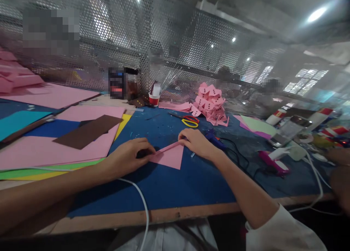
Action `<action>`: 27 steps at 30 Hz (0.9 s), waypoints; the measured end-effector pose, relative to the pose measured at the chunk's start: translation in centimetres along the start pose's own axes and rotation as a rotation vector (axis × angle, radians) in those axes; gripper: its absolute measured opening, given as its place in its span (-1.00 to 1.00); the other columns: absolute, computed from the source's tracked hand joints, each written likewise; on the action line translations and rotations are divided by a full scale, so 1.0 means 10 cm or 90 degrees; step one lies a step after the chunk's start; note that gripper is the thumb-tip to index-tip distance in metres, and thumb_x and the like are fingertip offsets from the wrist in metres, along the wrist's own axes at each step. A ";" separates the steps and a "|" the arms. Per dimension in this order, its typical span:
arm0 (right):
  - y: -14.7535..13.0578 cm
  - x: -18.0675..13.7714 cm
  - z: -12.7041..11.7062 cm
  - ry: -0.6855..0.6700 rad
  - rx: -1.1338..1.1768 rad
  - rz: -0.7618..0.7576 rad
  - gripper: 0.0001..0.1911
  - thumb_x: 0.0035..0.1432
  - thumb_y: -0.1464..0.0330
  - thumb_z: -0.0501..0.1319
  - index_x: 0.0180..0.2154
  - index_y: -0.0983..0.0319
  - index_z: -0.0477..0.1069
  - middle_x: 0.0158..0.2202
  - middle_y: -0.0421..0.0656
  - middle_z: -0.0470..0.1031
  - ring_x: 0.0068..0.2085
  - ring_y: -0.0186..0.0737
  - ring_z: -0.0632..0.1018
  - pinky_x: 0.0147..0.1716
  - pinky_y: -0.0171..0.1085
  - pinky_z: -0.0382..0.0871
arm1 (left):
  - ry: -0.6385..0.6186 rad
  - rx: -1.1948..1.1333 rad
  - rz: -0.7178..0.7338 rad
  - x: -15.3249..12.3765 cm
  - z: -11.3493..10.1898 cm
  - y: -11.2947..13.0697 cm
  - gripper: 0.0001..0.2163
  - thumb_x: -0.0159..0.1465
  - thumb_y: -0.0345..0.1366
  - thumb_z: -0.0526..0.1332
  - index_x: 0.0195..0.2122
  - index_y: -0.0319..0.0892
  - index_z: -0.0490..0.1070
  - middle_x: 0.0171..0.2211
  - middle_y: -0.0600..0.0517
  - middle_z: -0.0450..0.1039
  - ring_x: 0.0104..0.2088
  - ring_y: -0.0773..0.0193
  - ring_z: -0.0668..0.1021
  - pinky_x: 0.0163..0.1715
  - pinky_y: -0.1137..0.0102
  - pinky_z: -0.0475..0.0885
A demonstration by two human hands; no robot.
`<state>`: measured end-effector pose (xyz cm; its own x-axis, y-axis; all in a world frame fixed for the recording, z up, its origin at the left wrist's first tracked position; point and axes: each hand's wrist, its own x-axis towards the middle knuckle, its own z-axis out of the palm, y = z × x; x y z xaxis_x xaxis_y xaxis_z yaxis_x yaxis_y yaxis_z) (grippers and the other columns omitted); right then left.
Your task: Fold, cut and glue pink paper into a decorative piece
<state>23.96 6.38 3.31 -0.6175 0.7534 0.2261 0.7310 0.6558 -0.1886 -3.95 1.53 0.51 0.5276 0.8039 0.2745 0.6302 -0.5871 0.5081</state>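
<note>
A small piece of pink paper [171,159] lies on the blue table top, with a narrow strip folded along its far edge. My left hand [133,154] pinches the left end of that fold between thumb and fingers. At the fold's right end, my right hand [195,141] is closed on the paper, fingertips pressed together. Beyond the hands rest scissors [190,121] with red and yellow handles. A blue glue gun [214,138] sits just right of my right hand, its dark cable trailing away.
On the left are stacked coloured sheets [82,149] under a brown sheet [90,131]. Pink folded pieces with black dots [209,103] are piled at the back, near a red-and-white cup [154,99]. A magenta glue gun [275,163] lies right; a white cable [143,200] crosses the front edge.
</note>
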 end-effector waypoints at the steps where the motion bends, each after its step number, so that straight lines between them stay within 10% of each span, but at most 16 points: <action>1: -0.02 -0.01 -0.04 0.005 0.008 -0.011 -0.91 0.32 0.45 0.21 -0.26 0.26 0.49 -0.23 -0.14 0.55 -0.19 -0.24 0.50 -0.15 -0.28 0.27 | 0.000 -0.028 -0.026 0.01 -0.01 0.01 -0.80 0.29 -0.22 0.20 -0.14 -0.08 0.56 -0.26 0.03 0.52 -0.26 0.20 0.54 -0.23 0.36 0.38; 15: -0.16 -0.17 -0.27 0.123 0.000 -0.059 -0.83 0.40 0.38 0.12 -0.23 0.18 0.49 -0.17 -0.17 0.58 -0.06 -0.17 0.51 0.10 -0.13 0.15 | -0.065 -0.344 -0.182 0.18 -0.07 0.18 -0.80 0.13 -0.12 0.33 -0.37 -0.16 0.52 -0.45 0.08 0.50 -0.42 0.27 0.48 -0.42 0.42 0.29; 22: -0.34 -0.21 -0.31 0.498 0.060 0.024 -0.74 0.40 0.29 0.10 0.07 0.15 0.36 0.10 -0.02 0.42 0.18 -0.08 0.38 0.22 -0.05 0.19 | 0.112 -0.521 -0.281 0.19 -0.10 0.26 -0.79 0.07 -0.18 0.41 -0.41 -0.20 0.49 -0.50 0.10 0.43 -0.47 0.36 0.41 -0.42 0.44 0.29; 27: -0.33 -0.13 -0.12 0.415 0.397 0.140 -0.66 0.35 0.12 0.12 0.00 0.21 0.33 -0.01 0.01 0.50 0.01 -0.13 0.54 0.02 -0.15 0.43 | 0.190 -0.664 -0.289 0.20 -0.12 0.23 -0.80 0.13 -0.20 0.42 -0.39 -0.18 0.47 -0.42 0.11 0.41 -0.42 0.39 0.42 -0.36 0.47 0.34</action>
<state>22.71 3.21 4.78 -0.0594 0.8118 0.5810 0.4074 0.5510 -0.7283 -2.13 1.95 3.18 0.1329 0.9911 0.0059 -0.1180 0.0099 0.9930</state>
